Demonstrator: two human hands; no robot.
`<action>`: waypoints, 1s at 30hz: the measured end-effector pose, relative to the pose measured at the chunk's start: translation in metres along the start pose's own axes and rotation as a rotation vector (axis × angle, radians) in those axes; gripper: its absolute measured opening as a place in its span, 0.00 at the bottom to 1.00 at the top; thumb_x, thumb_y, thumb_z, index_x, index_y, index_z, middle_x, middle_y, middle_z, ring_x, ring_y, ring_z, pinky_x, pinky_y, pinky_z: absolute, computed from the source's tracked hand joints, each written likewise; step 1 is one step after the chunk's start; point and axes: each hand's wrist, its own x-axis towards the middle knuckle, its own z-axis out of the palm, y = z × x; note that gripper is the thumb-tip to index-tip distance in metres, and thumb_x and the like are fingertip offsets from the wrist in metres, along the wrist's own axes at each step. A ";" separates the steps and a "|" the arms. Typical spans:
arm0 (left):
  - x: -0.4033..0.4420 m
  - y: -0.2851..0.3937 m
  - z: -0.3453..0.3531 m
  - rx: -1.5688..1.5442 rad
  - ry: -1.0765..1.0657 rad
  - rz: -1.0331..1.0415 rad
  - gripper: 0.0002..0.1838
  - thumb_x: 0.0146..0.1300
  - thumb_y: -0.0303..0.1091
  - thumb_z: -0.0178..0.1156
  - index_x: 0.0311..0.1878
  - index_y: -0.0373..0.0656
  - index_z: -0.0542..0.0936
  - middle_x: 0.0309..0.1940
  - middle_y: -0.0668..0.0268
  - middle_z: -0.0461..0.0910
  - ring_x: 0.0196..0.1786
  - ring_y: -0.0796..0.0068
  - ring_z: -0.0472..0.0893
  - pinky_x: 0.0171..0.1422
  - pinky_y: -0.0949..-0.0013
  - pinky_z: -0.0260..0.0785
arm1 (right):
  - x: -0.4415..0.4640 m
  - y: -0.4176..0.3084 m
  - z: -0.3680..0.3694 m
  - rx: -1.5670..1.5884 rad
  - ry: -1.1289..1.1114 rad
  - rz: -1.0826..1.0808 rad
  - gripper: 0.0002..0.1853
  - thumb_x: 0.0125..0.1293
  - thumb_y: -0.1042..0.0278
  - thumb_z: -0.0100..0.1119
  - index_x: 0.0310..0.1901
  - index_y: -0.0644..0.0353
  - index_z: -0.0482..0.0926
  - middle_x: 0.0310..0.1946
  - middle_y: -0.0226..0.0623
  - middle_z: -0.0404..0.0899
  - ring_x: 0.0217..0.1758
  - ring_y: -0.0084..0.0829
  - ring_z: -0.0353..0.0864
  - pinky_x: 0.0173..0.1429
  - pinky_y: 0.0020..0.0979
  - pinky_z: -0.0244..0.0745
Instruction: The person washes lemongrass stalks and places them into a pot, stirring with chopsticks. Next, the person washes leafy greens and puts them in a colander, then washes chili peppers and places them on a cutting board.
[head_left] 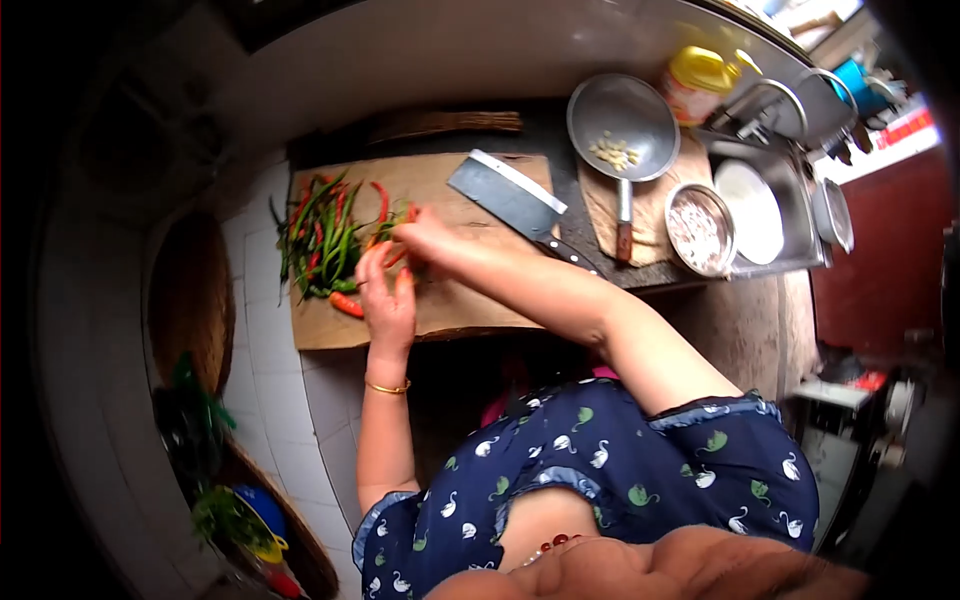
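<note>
A heap of green and red chili peppers (325, 235) lies on the left part of a wooden board (465, 298). At the heap's right edge my left hand (386, 300), with a bracelet at the wrist, has its fingers bent around a red chili (395, 258). My right hand (425, 238) meets it from the right, its fingers closed at red and green chilies; which one it grips is too small to tell. Below the heap is a thicker orange-red pepper (346, 305). A cleaver (506, 194) rests on the board to the right of both hands.
Right of the board stand a wok (622, 120) with pale pieces inside, and a metal bowl (699, 230) of pale food. Beyond them are a sink (797, 215) with a white basin (748, 212) and a yellow oil jug (697, 85). The cleaver's handle crosses the board's right edge.
</note>
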 end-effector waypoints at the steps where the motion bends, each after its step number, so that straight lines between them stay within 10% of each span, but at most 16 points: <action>1: 0.001 -0.004 0.002 -0.006 0.001 -0.006 0.22 0.59 0.23 0.53 0.58 0.37 0.67 0.56 0.54 0.68 0.60 0.57 0.66 0.66 0.61 0.56 | 0.000 -0.001 0.010 -0.024 0.068 -0.016 0.26 0.49 0.65 0.59 0.49 0.72 0.65 0.34 0.46 0.74 0.34 0.34 0.75 0.35 0.35 0.73; 4: 0.000 -0.015 0.011 0.034 0.064 0.044 0.24 0.62 0.25 0.52 0.62 0.38 0.63 0.60 0.54 0.65 0.63 0.56 0.64 0.67 0.61 0.54 | -0.041 -0.036 0.007 0.030 0.022 0.004 0.32 0.52 0.60 0.56 0.53 0.76 0.62 0.44 0.56 0.73 0.47 0.41 0.75 0.50 0.36 0.73; 8: -0.006 -0.017 0.026 0.088 0.023 0.146 0.28 0.63 0.29 0.54 0.65 0.38 0.59 0.63 0.54 0.62 0.65 0.54 0.62 0.69 0.58 0.53 | -0.056 -0.051 -0.002 -0.051 -0.092 0.029 0.20 0.57 0.61 0.43 0.38 0.73 0.75 0.34 0.55 0.77 0.39 0.44 0.77 0.43 0.41 0.72; 13: -0.004 -0.039 0.039 0.338 -0.171 0.240 0.26 0.56 0.30 0.57 0.59 0.36 0.67 0.61 0.55 0.64 0.63 0.54 0.63 0.66 0.56 0.54 | -0.037 -0.015 -0.023 -0.284 -0.033 -0.171 0.20 0.57 0.62 0.43 0.44 0.68 0.77 0.40 0.60 0.76 0.47 0.56 0.76 0.51 0.42 0.72; 17: 0.002 -0.031 0.040 0.505 -0.213 0.211 0.21 0.53 0.28 0.56 0.52 0.38 0.73 0.57 0.53 0.67 0.61 0.51 0.65 0.65 0.53 0.54 | -0.104 -0.046 -0.086 -0.347 -0.170 -0.253 0.26 0.59 0.60 0.47 0.57 0.66 0.69 0.56 0.57 0.68 0.62 0.49 0.65 0.66 0.39 0.59; 20: 0.004 -0.044 0.039 0.432 -0.176 0.218 0.21 0.53 0.27 0.56 0.53 0.37 0.73 0.55 0.49 0.69 0.58 0.49 0.67 0.63 0.54 0.58 | -0.155 -0.057 -0.166 -0.232 -0.255 -0.351 0.23 0.59 0.65 0.51 0.55 0.66 0.71 0.50 0.49 0.73 0.55 0.38 0.73 0.58 0.32 0.67; 26: 0.005 0.006 0.044 0.190 -0.038 0.001 0.21 0.57 0.22 0.54 0.56 0.36 0.72 0.58 0.50 0.66 0.59 0.54 0.67 0.62 0.60 0.61 | -0.222 -0.031 -0.399 0.050 0.057 -0.259 0.20 0.56 0.70 0.53 0.52 0.65 0.74 0.44 0.38 0.77 0.43 0.24 0.77 0.47 0.27 0.74; 30: 0.006 0.082 0.076 0.257 -0.068 0.039 0.20 0.59 0.21 0.53 0.56 0.35 0.71 0.59 0.53 0.66 0.61 0.58 0.66 0.63 0.61 0.60 | -0.225 0.051 -0.600 -0.140 0.714 -0.120 0.29 0.55 0.62 0.61 0.59 0.61 0.68 0.49 0.41 0.74 0.51 0.30 0.73 0.58 0.34 0.69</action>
